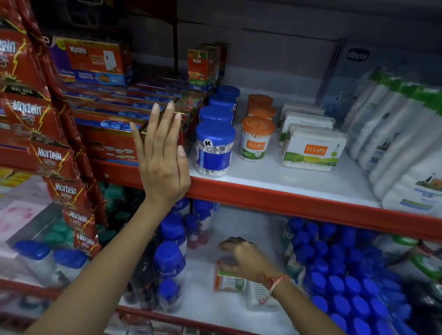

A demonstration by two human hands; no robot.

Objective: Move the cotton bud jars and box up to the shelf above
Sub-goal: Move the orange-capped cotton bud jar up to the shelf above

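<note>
On the lower shelf [208, 311] an orange-lidded cotton bud jar [229, 281] stands beside a clear cotton bud box [256, 294]. My right hand [246, 259] hovers over the jar's lid, fingers curled around its top; a firm grip is not clear. My left hand [163, 154] is open and flat, resting against the red front edge of the upper shelf [277, 197]. On that upper shelf stand a row of blue-lidded cotton bud jars [214, 148], orange-lidded Tulips jars [256, 138] and Tulips cotton bud boxes [314, 148].
Red Mortein boxes [115, 127] fill the upper shelf's left, with hanging Mortein sachets [50, 155] in front. White baby bottles [405, 150] crowd its right. Blue-capped bottles [344, 274] pack the lower shelf's right, taller blue-capped bottles [170, 264] its left.
</note>
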